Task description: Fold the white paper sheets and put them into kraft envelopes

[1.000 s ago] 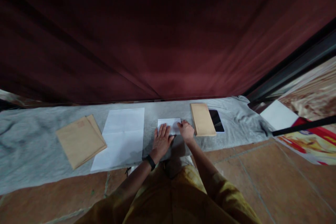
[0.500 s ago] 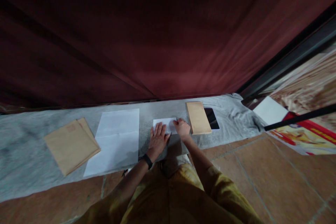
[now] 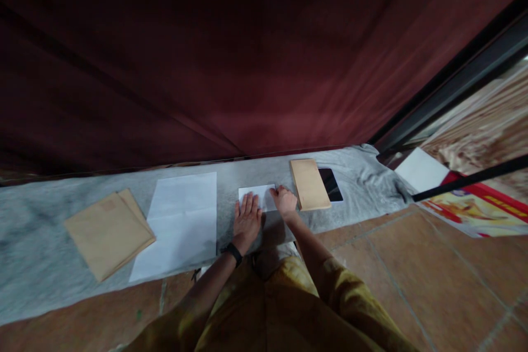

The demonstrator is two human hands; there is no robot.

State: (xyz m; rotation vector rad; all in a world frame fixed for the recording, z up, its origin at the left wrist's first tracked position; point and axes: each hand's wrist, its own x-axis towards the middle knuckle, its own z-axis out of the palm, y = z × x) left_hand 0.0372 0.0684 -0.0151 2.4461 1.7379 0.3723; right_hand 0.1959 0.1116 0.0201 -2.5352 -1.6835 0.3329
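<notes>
A small folded white paper (image 3: 259, 195) lies on a grey cloth (image 3: 37, 242) spread over the floor. My left hand (image 3: 246, 219) lies flat on the paper's near left part, fingers stretched out and together. My right hand (image 3: 284, 201) rests on the paper's right edge with its fingers curled and pressed down on it. A black band sits on my left wrist.
Left of my hands lie a large white sheet (image 3: 179, 223) and tan envelopes (image 3: 108, 232). To the right are a tan envelope (image 3: 309, 191) and a dark phone (image 3: 331, 184). A dark red curtain (image 3: 247, 66) hangs behind. Terracotta floor tiles (image 3: 412, 275), a white sheet (image 3: 419, 169) and a colourful printed sheet (image 3: 474, 206) lie at right.
The view has shifted slightly, so everything sits a little more to the left. My right hand has slid a bit leftward along the folded paper. My left hand stays flat.
</notes>
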